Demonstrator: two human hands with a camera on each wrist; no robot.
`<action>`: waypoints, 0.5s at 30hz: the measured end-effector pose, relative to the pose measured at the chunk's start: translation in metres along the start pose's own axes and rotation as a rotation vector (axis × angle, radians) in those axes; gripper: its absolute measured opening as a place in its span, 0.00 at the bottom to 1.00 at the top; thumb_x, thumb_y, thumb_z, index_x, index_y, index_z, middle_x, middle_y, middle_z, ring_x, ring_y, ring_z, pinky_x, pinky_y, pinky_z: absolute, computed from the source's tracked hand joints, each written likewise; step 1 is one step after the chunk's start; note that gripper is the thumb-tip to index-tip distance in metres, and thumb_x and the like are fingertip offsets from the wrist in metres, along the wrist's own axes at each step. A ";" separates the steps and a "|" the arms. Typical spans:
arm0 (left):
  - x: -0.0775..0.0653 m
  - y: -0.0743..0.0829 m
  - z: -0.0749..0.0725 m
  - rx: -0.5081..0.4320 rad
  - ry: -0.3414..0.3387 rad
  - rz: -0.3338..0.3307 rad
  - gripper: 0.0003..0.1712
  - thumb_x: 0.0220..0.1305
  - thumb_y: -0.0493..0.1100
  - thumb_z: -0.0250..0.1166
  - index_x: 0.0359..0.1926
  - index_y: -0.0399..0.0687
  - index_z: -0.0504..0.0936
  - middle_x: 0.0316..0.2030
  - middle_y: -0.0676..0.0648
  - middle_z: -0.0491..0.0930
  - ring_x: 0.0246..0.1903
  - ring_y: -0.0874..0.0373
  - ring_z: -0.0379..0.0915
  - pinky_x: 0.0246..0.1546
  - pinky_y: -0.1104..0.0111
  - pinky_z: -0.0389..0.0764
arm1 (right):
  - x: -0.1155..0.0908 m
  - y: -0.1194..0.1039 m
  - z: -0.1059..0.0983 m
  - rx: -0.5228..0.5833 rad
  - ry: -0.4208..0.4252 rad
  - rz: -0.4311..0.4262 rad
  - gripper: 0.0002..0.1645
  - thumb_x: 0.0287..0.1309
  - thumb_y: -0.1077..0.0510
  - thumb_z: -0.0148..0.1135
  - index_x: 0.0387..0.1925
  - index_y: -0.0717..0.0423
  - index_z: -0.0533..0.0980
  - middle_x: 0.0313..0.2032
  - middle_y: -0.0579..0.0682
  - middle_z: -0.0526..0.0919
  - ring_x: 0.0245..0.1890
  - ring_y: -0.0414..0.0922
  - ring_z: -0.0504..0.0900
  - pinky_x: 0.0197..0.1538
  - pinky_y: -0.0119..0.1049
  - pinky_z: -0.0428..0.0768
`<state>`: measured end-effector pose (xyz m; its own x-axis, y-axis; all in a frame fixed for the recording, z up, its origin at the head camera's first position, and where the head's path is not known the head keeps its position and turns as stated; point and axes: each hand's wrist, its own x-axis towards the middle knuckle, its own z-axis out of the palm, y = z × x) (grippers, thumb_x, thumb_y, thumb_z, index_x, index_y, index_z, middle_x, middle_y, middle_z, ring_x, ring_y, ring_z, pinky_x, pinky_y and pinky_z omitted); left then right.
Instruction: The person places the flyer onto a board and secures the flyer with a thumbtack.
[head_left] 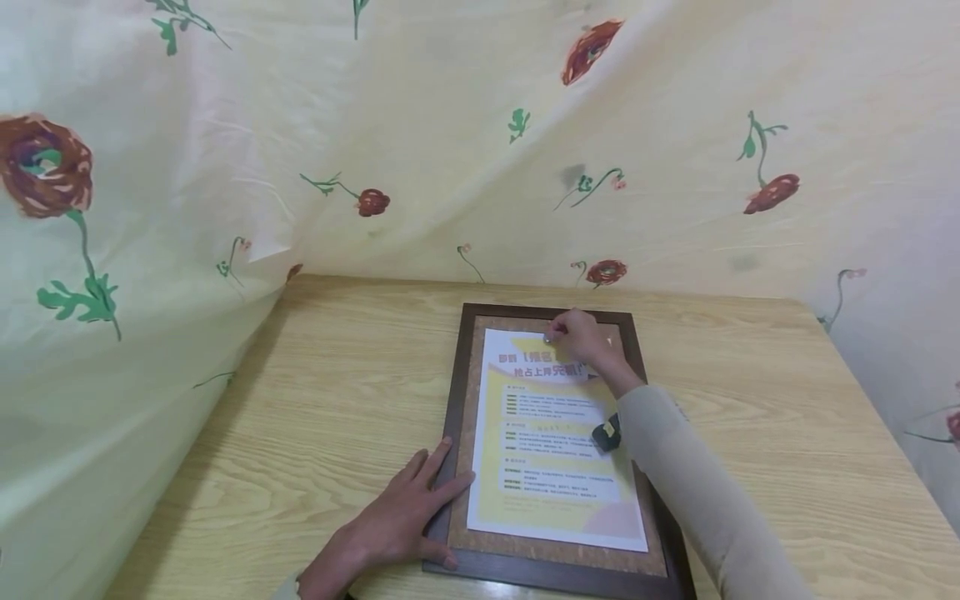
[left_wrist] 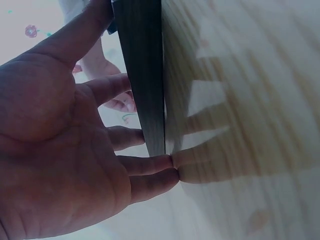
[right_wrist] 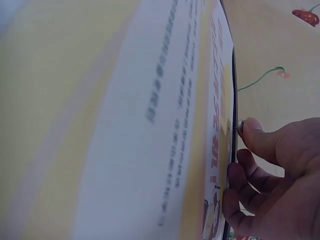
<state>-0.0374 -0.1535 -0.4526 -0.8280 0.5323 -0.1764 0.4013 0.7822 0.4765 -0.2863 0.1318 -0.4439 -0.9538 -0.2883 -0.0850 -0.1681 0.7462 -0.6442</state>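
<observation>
A printed paper poster (head_left: 555,467) lies on a cork board (head_left: 461,467) with a dark brown frame (head_left: 453,392). My right hand (head_left: 581,337) is at the poster's top edge and pinches a small silvery push pin (right_wrist: 241,125) between thumb and finger. Whether its point is in the cork cannot be made out. At the board's lower left, my left hand (head_left: 401,512) rests with spread fingers on the frame's side. In the left wrist view, the fingers of the left hand (left_wrist: 65,130) reach the frame's edge (left_wrist: 142,75), and the lower ones touch the table.
The board lies on a light wood-grain table (head_left: 337,375). Cream cloth with red flowers (head_left: 420,125) hangs behind the table and along its left side. A black wrist camera (head_left: 606,433) sits at my right forearm, above the poster.
</observation>
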 end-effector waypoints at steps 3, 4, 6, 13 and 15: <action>0.000 0.000 0.000 -0.001 -0.002 -0.001 0.60 0.39 0.65 0.78 0.74 0.57 0.64 0.77 0.37 0.42 0.69 0.26 0.47 0.60 0.38 0.65 | 0.000 0.000 0.002 -0.014 -0.003 0.004 0.08 0.66 0.66 0.58 0.38 0.63 0.83 0.37 0.56 0.84 0.36 0.49 0.79 0.44 0.42 0.77; 0.000 0.000 0.000 -0.002 -0.001 0.002 0.60 0.39 0.65 0.78 0.74 0.57 0.64 0.77 0.37 0.42 0.68 0.26 0.47 0.59 0.38 0.65 | 0.001 0.001 0.002 -0.022 -0.003 0.004 0.08 0.67 0.66 0.58 0.38 0.63 0.83 0.36 0.56 0.84 0.35 0.49 0.79 0.43 0.41 0.77; 0.000 0.001 -0.001 -0.006 -0.003 0.006 0.60 0.39 0.65 0.78 0.74 0.56 0.64 0.76 0.37 0.42 0.68 0.26 0.47 0.59 0.38 0.65 | 0.001 0.001 0.003 -0.036 0.000 0.003 0.08 0.66 0.65 0.58 0.38 0.63 0.83 0.36 0.56 0.84 0.35 0.48 0.79 0.43 0.41 0.76; 0.000 0.002 -0.003 -0.008 -0.006 0.007 0.60 0.39 0.66 0.77 0.74 0.56 0.64 0.77 0.37 0.42 0.68 0.26 0.47 0.59 0.38 0.66 | 0.001 0.001 0.005 -0.060 0.011 -0.004 0.08 0.66 0.64 0.59 0.37 0.62 0.84 0.35 0.55 0.84 0.34 0.48 0.78 0.42 0.41 0.75; 0.000 0.002 -0.003 -0.005 -0.004 0.008 0.60 0.39 0.66 0.77 0.74 0.56 0.64 0.77 0.37 0.42 0.68 0.26 0.48 0.59 0.38 0.66 | 0.001 0.001 0.005 -0.063 0.017 0.000 0.07 0.66 0.64 0.60 0.36 0.61 0.83 0.34 0.54 0.84 0.34 0.49 0.78 0.41 0.41 0.75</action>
<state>-0.0376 -0.1534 -0.4489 -0.8231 0.5397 -0.1766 0.4058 0.7766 0.4819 -0.2865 0.1294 -0.4484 -0.9577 -0.2786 -0.0713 -0.1834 0.7827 -0.5947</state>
